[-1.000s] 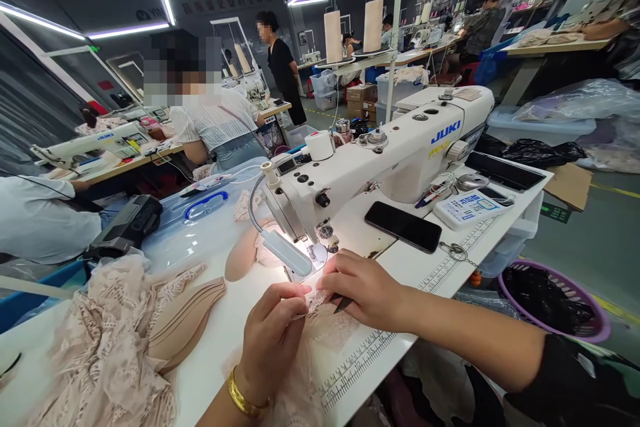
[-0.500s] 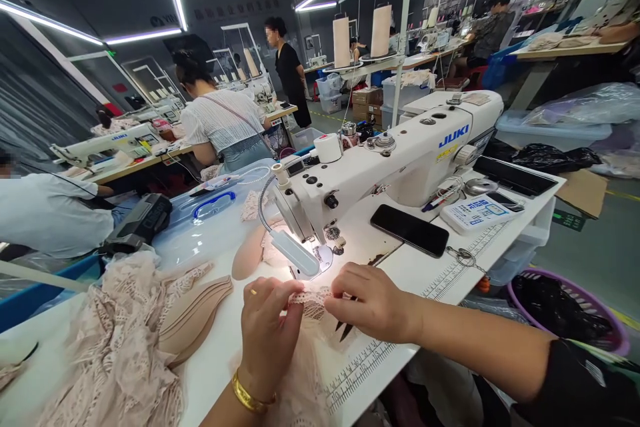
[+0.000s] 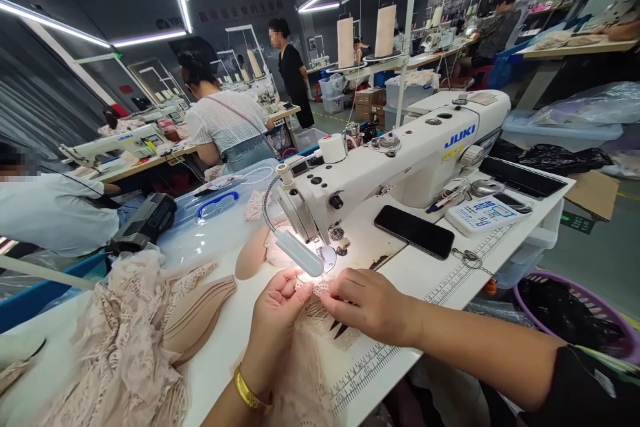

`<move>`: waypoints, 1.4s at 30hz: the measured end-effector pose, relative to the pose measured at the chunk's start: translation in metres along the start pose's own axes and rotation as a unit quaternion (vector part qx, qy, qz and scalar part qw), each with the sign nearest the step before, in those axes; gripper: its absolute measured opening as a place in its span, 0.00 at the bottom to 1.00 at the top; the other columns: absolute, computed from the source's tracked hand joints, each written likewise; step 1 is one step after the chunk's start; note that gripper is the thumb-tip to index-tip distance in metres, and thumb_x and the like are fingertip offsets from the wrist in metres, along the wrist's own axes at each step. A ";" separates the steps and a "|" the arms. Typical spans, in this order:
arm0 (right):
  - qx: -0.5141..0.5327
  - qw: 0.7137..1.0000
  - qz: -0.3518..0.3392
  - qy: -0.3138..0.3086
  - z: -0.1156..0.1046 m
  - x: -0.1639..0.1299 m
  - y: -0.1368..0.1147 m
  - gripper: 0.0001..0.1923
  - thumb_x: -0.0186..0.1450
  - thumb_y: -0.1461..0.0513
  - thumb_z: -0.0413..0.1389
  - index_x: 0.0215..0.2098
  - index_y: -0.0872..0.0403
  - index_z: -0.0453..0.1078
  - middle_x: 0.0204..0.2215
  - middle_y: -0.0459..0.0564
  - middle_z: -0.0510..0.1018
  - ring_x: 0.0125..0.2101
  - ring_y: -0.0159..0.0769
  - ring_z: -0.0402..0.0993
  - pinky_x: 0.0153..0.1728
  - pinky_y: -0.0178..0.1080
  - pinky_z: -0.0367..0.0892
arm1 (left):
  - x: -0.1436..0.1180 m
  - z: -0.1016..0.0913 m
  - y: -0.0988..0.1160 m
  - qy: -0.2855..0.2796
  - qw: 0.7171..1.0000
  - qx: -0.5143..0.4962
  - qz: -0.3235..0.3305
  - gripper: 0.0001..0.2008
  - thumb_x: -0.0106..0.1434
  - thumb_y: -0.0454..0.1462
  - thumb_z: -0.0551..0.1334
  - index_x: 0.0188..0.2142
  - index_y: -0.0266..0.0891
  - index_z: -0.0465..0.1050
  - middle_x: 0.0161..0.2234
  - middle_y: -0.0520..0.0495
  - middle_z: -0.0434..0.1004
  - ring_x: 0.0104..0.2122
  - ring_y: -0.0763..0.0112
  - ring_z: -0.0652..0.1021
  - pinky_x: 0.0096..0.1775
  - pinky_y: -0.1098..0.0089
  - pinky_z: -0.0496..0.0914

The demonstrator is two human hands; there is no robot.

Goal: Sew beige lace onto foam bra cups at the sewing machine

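Observation:
Between my two hands stretches a piece of pale pink lace fabric (image 3: pixel 315 307), just in front of the sewing machine's needle area. My left hand (image 3: pixel 280 307), with a gold bangle at the wrist, pinches its left side between thumb and fingers. My right hand (image 3: pixel 367 303) is closed on the right side of the lace. Dark pointed blades (image 3: pixel 339 329) stick out below the right hand; whether it grips them is hidden. The white sewing machine (image 3: pixel 390 167) stands behind, its lamp (image 3: pixel 299 253) lighting the lace. More sheer pink fabric (image 3: pixel 300 380) hangs down toward me.
Left on the table lie a heap of pink lace (image 3: pixel 130 333) and stacked beige bra cups (image 3: pixel 200 313). A black phone (image 3: pixel 414 231) rests right of the needle, near a white box (image 3: pixel 480 213). A ruler strip (image 3: pixel 365 373) runs along the front edge. Several people work behind.
My left hand has turned, its fingers now showing toward the needle, and the lace has moved slightly nearer the machine. My right hand keeps its pinch, almost in place. The view has shifted a little.

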State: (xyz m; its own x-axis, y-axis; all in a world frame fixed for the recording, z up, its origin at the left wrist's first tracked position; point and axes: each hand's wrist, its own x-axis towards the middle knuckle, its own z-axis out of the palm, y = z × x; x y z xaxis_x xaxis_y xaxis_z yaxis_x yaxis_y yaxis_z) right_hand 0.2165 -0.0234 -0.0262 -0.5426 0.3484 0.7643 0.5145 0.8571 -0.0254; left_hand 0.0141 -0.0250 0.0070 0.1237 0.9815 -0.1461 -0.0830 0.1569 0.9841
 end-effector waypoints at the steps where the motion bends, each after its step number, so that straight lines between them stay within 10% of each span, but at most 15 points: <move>1: 0.012 1.000 0.009 0.002 0.000 0.000 0.000 0.10 0.72 0.71 0.51 0.46 0.54 0.70 0.32 0.47 0.76 0.32 0.37 0.64 0.29 0.38 0.60 | 0.000 0.000 0.000 -0.001 1.000 0.003 -0.001 0.20 0.57 0.44 0.74 0.46 0.43 0.73 0.37 0.49 0.83 0.39 0.64 0.82 0.45 0.65 0.75; 18: 0.187 0.963 0.193 0.012 0.004 0.005 -0.001 0.03 0.67 0.66 0.55 0.36 0.52 0.65 0.31 0.47 0.71 0.33 0.37 0.64 0.33 0.38 0.60 | 0.000 0.005 -0.004 0.002 0.999 0.047 0.003 0.21 0.56 0.46 0.74 0.46 0.41 0.75 0.33 0.49 0.80 0.34 0.66 0.77 0.44 0.65 0.73; 28: 0.409 0.824 0.392 -0.012 -0.007 0.017 0.003 0.06 0.65 0.63 0.58 0.30 0.53 0.68 0.26 0.41 0.68 0.28 0.31 0.63 0.30 0.35 0.60 | 0.001 0.000 -0.016 0.019 0.995 0.091 0.037 0.20 0.58 0.47 0.73 0.46 0.43 0.75 0.25 0.56 0.67 0.32 0.68 0.74 0.38 0.71 0.70; 42: 0.346 0.874 0.340 -0.007 -0.002 0.014 0.001 0.02 0.68 0.64 0.58 0.36 0.52 0.72 0.31 0.44 0.71 0.32 0.33 0.68 0.34 0.36 0.64 | -0.003 0.003 -0.012 0.015 0.994 0.102 0.042 0.17 0.60 0.45 0.72 0.43 0.42 0.74 0.29 0.52 0.75 0.31 0.71 0.74 0.34 0.74 0.67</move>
State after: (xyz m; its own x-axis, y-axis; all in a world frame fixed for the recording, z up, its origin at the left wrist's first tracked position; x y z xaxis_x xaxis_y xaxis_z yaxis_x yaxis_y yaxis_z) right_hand 0.2107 -0.0182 -0.0139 -0.2789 0.8671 0.4128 0.1991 0.4727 -0.8584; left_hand 0.0174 -0.0300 -0.0041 0.0950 0.9935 -0.0634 0.1104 0.0528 0.9925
